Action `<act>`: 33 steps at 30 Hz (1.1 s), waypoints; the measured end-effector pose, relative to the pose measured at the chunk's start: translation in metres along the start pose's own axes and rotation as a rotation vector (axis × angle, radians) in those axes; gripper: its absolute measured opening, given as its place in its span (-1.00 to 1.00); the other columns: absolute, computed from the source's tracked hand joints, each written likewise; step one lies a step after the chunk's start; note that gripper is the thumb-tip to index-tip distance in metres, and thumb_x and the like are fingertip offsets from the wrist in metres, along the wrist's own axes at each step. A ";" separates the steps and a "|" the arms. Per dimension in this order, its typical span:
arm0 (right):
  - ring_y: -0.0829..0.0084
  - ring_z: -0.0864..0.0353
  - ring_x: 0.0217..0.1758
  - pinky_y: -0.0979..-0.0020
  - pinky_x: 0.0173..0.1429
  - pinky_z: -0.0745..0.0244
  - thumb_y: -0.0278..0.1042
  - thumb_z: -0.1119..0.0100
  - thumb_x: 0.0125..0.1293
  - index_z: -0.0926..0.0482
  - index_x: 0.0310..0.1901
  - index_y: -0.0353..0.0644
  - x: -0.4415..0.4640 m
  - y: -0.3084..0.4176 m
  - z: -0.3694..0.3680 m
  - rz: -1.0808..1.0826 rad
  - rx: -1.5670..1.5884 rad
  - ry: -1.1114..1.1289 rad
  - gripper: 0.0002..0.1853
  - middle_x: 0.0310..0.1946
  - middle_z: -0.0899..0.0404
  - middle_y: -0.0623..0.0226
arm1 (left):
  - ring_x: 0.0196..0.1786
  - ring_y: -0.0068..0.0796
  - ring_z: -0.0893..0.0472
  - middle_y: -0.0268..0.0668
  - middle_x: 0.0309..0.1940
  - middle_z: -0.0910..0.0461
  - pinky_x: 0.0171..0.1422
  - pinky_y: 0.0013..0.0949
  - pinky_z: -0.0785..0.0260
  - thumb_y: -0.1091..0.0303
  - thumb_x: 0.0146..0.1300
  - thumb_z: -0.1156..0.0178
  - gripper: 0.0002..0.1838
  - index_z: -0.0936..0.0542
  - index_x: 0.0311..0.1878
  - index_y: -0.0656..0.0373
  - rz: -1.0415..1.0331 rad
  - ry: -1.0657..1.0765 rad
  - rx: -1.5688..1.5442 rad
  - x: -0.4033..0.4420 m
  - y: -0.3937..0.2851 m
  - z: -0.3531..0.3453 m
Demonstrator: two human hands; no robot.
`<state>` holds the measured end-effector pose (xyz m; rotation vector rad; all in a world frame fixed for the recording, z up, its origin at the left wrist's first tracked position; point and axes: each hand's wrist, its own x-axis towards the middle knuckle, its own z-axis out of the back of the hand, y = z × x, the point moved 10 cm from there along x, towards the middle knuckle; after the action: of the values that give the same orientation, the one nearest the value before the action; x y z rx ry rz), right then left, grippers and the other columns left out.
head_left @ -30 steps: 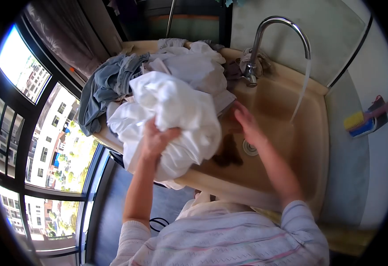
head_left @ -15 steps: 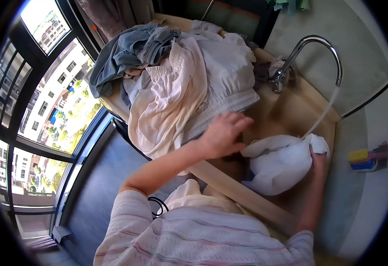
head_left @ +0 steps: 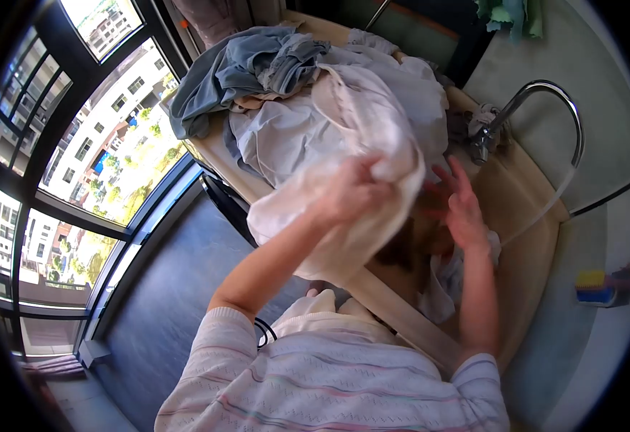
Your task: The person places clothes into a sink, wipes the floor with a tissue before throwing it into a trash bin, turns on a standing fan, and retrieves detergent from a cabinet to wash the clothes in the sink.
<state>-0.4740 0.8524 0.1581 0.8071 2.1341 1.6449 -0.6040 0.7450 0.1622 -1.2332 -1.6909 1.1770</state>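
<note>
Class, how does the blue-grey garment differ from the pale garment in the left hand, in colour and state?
The blue-grey garment is darker; the pale garment is whitish with a pinkish tint.
The blue-grey garment lies heaped; the pale garment is gripped by the left hand and looks partly blurred.
Both are crumpled cloth.

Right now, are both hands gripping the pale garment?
No: the left hand grips the pale garment, while the right hand is open beside it.
</note>
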 end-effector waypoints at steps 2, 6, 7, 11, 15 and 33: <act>0.46 -0.46 -0.03 0.43 -0.07 -0.43 -0.14 -0.27 0.09 -0.27 0.18 -0.28 -0.002 -0.027 0.005 -0.161 -0.011 -0.062 -0.33 0.01 -0.43 0.22 | -0.40 -0.51 -0.51 -0.35 -0.42 -0.56 -0.27 -0.44 -0.37 0.59 -0.06 -0.17 -0.67 -0.51 -0.13 0.27 -0.241 0.292 0.309 -0.009 0.009 -0.080; 0.41 -0.51 -0.12 0.44 -0.02 -0.40 -0.40 -0.13 0.00 -0.41 0.00 -0.33 -0.044 -0.016 0.088 -0.183 -0.302 -0.392 -0.54 -0.16 -0.52 0.25 | -0.18 -0.23 -0.56 -0.10 -0.27 -0.54 -0.10 -0.29 -0.37 0.35 -0.09 -0.24 -0.46 -0.44 0.06 0.16 -0.136 0.505 0.585 -0.027 0.021 -0.097; 0.39 -0.52 -0.14 0.43 -0.01 -0.39 -0.43 -0.09 -0.02 -0.42 -0.01 -0.35 -0.062 -0.009 0.125 -0.148 -0.374 -0.474 -0.55 -0.16 -0.52 0.23 | -0.08 -0.19 -0.52 -0.09 -0.17 -0.50 -0.04 -0.27 -0.36 0.31 -0.11 -0.27 -0.39 -0.40 0.11 0.12 -0.199 0.417 0.725 -0.026 0.012 -0.076; 0.43 -0.52 -0.11 0.45 0.02 -0.38 -0.45 -0.12 -0.12 -0.51 -0.09 -0.37 -0.117 0.053 0.229 -0.099 -0.596 -0.431 -0.56 -0.18 -0.57 0.26 | 0.16 -0.04 -0.35 -0.15 0.15 -0.30 0.12 -0.16 -0.31 0.24 -0.18 -0.32 -0.21 -0.27 0.24 -0.03 -0.457 -0.129 1.634 -0.015 -0.034 0.016; 0.41 -0.56 -0.18 0.45 -0.03 -0.41 -0.52 -0.13 -0.11 -0.54 -0.15 -0.36 -0.115 0.104 0.218 -0.215 -1.022 -0.460 -0.62 -0.27 -0.60 0.29 | 0.09 -0.09 -0.43 -0.16 0.09 -0.38 0.07 -0.19 -0.34 0.29 -0.17 -0.28 -0.27 -0.33 0.20 -0.03 -0.254 -0.293 1.546 0.017 -0.014 0.076; 0.42 -0.34 0.15 0.43 0.22 -0.20 -0.48 -0.19 -0.03 -0.25 0.21 -0.28 -0.078 -0.109 0.089 -0.412 -0.527 0.144 -0.33 0.09 -0.40 0.22 | -0.14 -0.23 -0.52 -0.12 -0.22 -0.52 -0.04 -0.32 -0.35 0.45 -0.10 -0.21 -0.56 -0.50 -0.04 0.26 -0.366 0.784 0.385 -0.056 0.035 -0.173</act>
<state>-0.3872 0.8543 0.0226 0.0864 1.6661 1.9305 -0.4199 0.7399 0.1831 -0.9128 -0.9816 0.6229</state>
